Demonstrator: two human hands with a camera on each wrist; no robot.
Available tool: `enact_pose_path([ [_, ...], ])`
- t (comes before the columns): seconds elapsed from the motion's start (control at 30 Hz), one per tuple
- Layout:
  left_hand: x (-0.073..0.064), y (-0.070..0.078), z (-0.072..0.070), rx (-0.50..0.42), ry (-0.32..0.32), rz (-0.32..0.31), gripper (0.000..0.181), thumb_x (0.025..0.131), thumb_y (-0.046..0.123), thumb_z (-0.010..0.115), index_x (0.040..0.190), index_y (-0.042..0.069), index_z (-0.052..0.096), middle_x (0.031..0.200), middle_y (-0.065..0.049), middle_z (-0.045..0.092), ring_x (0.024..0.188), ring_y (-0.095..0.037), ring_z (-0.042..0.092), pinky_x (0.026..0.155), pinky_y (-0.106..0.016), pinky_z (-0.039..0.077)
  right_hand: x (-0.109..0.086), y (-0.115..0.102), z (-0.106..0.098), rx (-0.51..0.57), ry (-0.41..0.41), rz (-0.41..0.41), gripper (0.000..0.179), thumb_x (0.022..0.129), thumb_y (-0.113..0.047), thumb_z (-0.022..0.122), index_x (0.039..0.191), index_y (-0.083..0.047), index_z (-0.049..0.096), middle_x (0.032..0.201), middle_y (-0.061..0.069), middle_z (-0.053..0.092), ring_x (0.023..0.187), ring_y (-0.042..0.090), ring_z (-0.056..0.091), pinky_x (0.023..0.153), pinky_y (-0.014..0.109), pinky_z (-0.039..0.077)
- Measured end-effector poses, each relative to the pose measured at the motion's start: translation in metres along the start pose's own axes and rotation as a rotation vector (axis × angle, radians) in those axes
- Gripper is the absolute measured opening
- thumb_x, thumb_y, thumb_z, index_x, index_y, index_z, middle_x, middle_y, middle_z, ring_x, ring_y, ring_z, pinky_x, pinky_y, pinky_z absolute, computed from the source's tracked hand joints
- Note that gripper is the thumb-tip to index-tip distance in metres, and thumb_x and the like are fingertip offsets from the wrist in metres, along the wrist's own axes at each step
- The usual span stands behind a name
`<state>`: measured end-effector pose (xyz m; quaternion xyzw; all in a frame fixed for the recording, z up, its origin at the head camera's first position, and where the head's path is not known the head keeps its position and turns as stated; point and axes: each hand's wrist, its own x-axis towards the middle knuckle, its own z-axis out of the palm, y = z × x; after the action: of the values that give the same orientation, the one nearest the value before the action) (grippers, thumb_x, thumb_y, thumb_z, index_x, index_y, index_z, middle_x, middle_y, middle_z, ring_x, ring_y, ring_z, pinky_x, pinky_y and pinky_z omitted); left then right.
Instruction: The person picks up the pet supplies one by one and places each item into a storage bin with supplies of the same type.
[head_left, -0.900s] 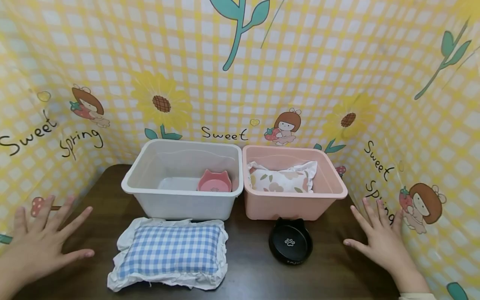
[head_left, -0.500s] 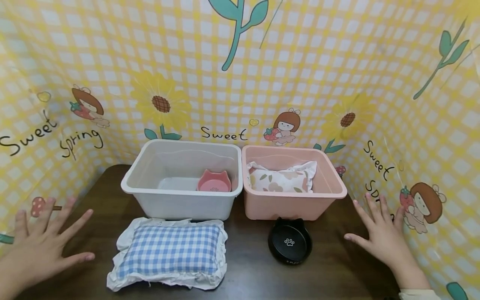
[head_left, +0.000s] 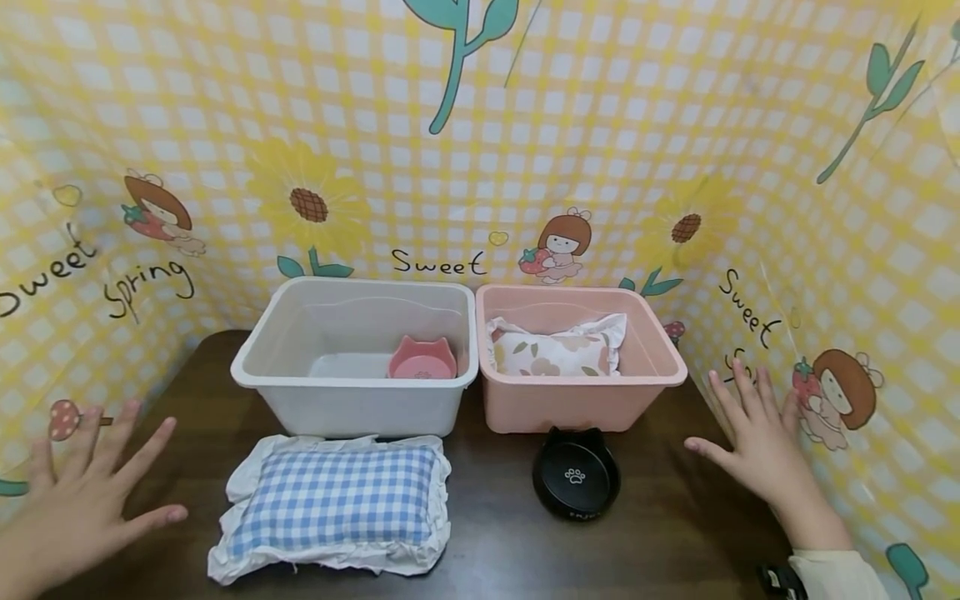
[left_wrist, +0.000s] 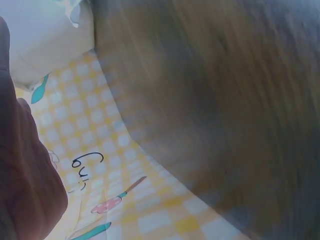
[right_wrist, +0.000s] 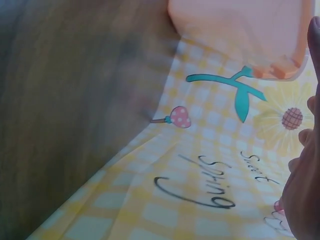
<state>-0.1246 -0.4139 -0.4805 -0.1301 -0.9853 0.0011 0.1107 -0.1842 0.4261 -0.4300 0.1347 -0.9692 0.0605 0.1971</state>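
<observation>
My left hand (head_left: 93, 492) is at the left side of the table, fingers spread, holding nothing. Nearest to it lies a blue-and-white checked pillow (head_left: 337, 498) with a white ruffled edge. On the right side my right hand (head_left: 765, 446) also has its fingers spread and holds nothing. The black cat-eared bowl (head_left: 576, 475) with a paw print sits to its left, in front of the pink bin (head_left: 581, 408). Inside that bin rests a floral pillow (head_left: 555, 353). A pink cat-eared bowl (head_left: 422, 358) is in the right part of the white bin (head_left: 352, 408).
The two bins stand side by side at the back of the dark wooden table (head_left: 495, 542). A yellow checked cloth (head_left: 420, 192) with printed flowers hangs behind and along both sides. A black band (head_left: 780, 581) shows at the right wrist beside a light sleeve (head_left: 836, 575).
The head view has shifted slightly, so the scene sits a little further left. My right hand has risen a little in the picture, showing more sleeve. Bins, bowls and pillows keep their places.
</observation>
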Motion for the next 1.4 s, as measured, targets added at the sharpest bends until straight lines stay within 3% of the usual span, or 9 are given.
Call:
enact_pose_path([
  [0.23, -0.001, 0.015, 0.001, -0.079, 0.014, -0.013, 0.125, 0.082, 0.062, 0.076, 0.165, 0.025, -0.009, 0.166, -0.010, -0.030, 0.146, -0.034, -0.040, 0.098, -0.064, -0.038, 0.014, -0.006, -0.005, 0.150, 0.011, 0.008, 0.109, 0.086, -0.050, 0.079, 0.166, -0.025, 0.009, 0.173, 0.004, -0.007, 0.157, 0.039, -0.012, 0.110, 0.074, -0.021],
  [0.57, -0.002, 0.034, 0.013, -0.403, 0.071, 0.002, 0.124, 0.079, 0.037, 0.086, 0.166, 0.017, 0.001, 0.171, -0.017, -0.010, 0.152, -0.051, -0.018, 0.099, -0.083, -0.020, 0.030, -0.006, -0.005, 0.495, 0.022, 0.034, 0.094, 0.095, -0.022, 0.075, 0.166, -0.023, 0.013, 0.172, 0.013, 0.005, 0.155, 0.049, 0.001, 0.113, 0.079, -0.003],
  [0.77, -0.008, 0.043, 0.020, -0.582, -0.002, -0.016, 0.119, 0.082, 0.027, 0.085, 0.166, 0.022, 0.001, 0.171, -0.020, 0.000, 0.148, -0.063, -0.004, 0.095, -0.089, -0.012, 0.036, -0.006, -0.005, 0.642, -0.029, 0.112, 0.086, 0.100, -0.018, 0.068, 0.164, -0.034, 0.014, 0.172, 0.006, 0.006, 0.157, 0.040, 0.003, 0.114, 0.075, 0.013],
  [0.93, -0.011, 0.047, 0.020, -0.726, -0.081, -0.029, 0.112, 0.087, 0.020, 0.081, 0.166, 0.027, 0.002, 0.167, -0.030, 0.006, 0.141, -0.072, 0.006, 0.086, -0.094, 0.004, 0.043, -0.007, -0.004, 0.721, -0.053, 0.152, 0.085, 0.101, -0.018, 0.067, 0.164, -0.038, 0.014, 0.173, 0.000, 0.011, 0.159, 0.028, 0.005, 0.118, 0.071, 0.012],
  [1.07, -0.011, 0.050, 0.024, -0.759, -0.082, -0.007, 0.107, 0.086, 0.018, 0.081, 0.166, 0.026, 0.011, 0.166, -0.031, 0.013, 0.140, -0.068, 0.013, 0.085, -0.092, 0.016, 0.047, -0.006, -0.001, 0.763, -0.054, 0.143, 0.082, 0.100, -0.016, 0.067, 0.164, -0.033, 0.019, 0.172, 0.005, 0.015, 0.158, 0.034, 0.007, 0.115, 0.076, 0.009],
  [1.13, -0.011, 0.052, 0.027, -0.749, -0.061, 0.006, 0.104, 0.084, 0.018, 0.084, 0.165, 0.025, 0.020, 0.164, -0.028, 0.021, 0.151, -0.046, 0.010, 0.086, -0.090, 0.018, 0.048, -0.006, 0.001, 0.775, -0.053, 0.133, 0.077, 0.100, -0.015, 0.067, 0.164, -0.028, 0.025, 0.171, 0.009, 0.018, 0.157, 0.038, 0.010, 0.114, 0.077, 0.010],
  [1.2, -0.011, 0.055, 0.030, -0.743, -0.054, 0.008, 0.100, 0.082, 0.020, 0.086, 0.163, 0.022, 0.027, 0.161, -0.026, 0.028, 0.150, -0.037, 0.014, 0.089, -0.087, 0.020, 0.049, -0.006, 0.003, 0.789, -0.049, 0.134, 0.072, 0.100, -0.014, 0.068, 0.162, -0.023, 0.032, 0.170, 0.010, 0.023, 0.156, 0.037, 0.014, 0.114, 0.076, 0.012],
  [1.33, -0.009, 0.059, 0.034, -0.705, -0.071, -0.015, 0.097, 0.078, 0.027, 0.090, 0.159, 0.018, 0.036, 0.153, -0.024, 0.040, 0.139, -0.043, 0.029, 0.088, -0.077, 0.034, 0.051, -0.006, 0.006, 0.823, -0.042, 0.169, 0.061, 0.100, -0.016, 0.068, 0.156, -0.016, 0.044, 0.167, 0.006, 0.031, 0.155, 0.016, 0.023, 0.116, 0.071, 0.018],
  [1.4, -0.008, 0.060, 0.035, -0.662, -0.073, -0.023, 0.095, 0.076, 0.033, 0.091, 0.156, 0.019, 0.040, 0.149, -0.018, 0.046, 0.132, -0.035, 0.037, 0.094, -0.060, 0.043, 0.053, -0.006, 0.007, 0.837, -0.042, 0.194, 0.058, 0.101, -0.018, 0.067, 0.155, -0.015, 0.046, 0.166, 0.001, 0.034, 0.150, 0.003, 0.026, 0.117, 0.068, 0.020],
])
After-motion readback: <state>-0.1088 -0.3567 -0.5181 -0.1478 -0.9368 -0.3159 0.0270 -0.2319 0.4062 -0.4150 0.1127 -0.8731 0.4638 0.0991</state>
